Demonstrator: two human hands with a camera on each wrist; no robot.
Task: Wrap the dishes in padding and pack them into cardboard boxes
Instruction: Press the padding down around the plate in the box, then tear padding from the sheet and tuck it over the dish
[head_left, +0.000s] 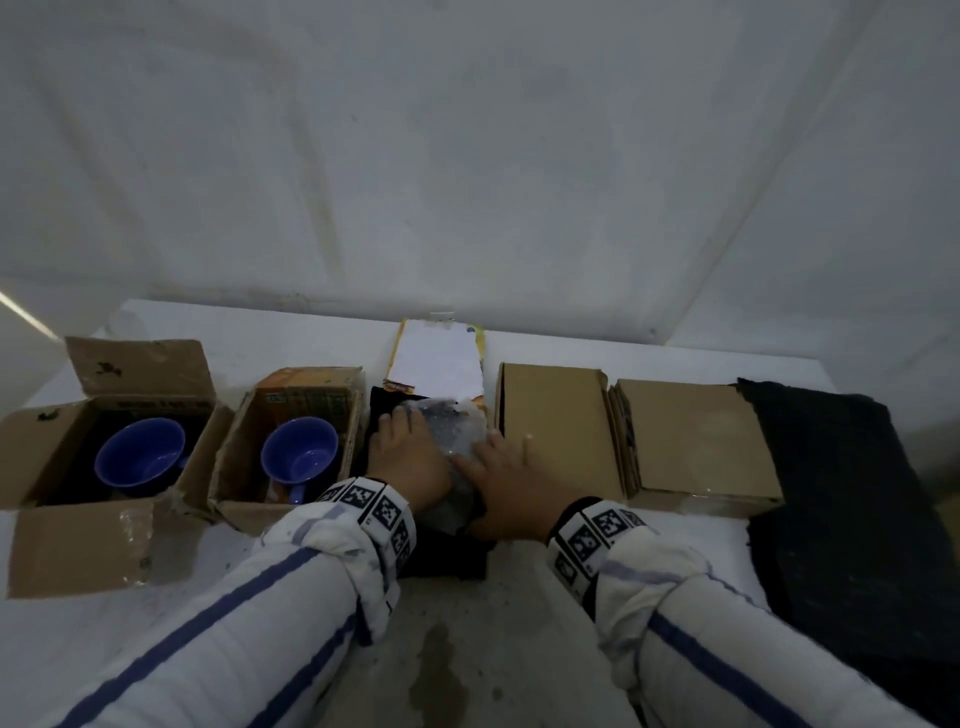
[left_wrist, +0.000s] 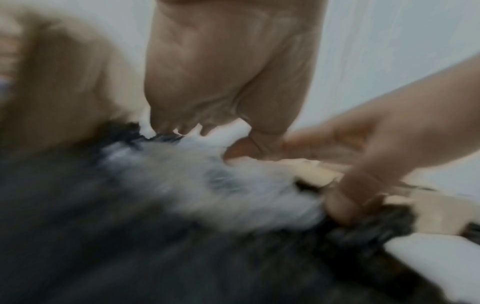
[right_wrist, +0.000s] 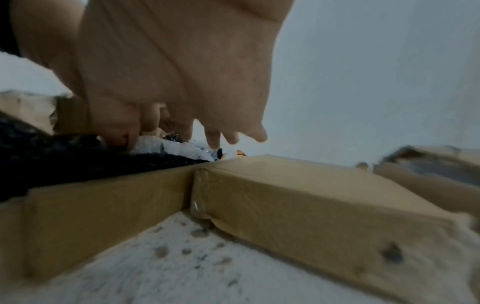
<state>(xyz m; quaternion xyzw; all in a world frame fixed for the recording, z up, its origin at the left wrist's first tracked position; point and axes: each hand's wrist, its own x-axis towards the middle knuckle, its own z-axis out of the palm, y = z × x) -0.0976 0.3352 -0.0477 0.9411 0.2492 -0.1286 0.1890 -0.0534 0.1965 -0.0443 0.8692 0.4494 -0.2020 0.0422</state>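
A bubble-wrapped bundle (head_left: 457, 431) lies on black cloth (head_left: 382, 405) inside the middle cardboard box, whose flap (head_left: 436, 358) stands open at the back. My left hand (head_left: 410, 457) lies flat on the bundle's left side, its fingertips (left_wrist: 187, 129) touching the wrap (left_wrist: 207, 174). From the right, my right hand (head_left: 498, 478) presses the bundle with its thumb across the wrap and its fingers spread. Its fingers (right_wrist: 182, 131) hang over the wrap (right_wrist: 176, 148). What is inside the wrap is hidden. Two blue cups (head_left: 140, 454) (head_left: 300, 451) sit unwrapped in two open boxes.
The open boxes (head_left: 78, 535) (head_left: 244, 457) stand to the left on the white table. Two closed cardboard boxes (head_left: 556, 421) (head_left: 696, 441) stand close to the right of the middle box. A large black cloth (head_left: 852, 493) covers the table's right end.
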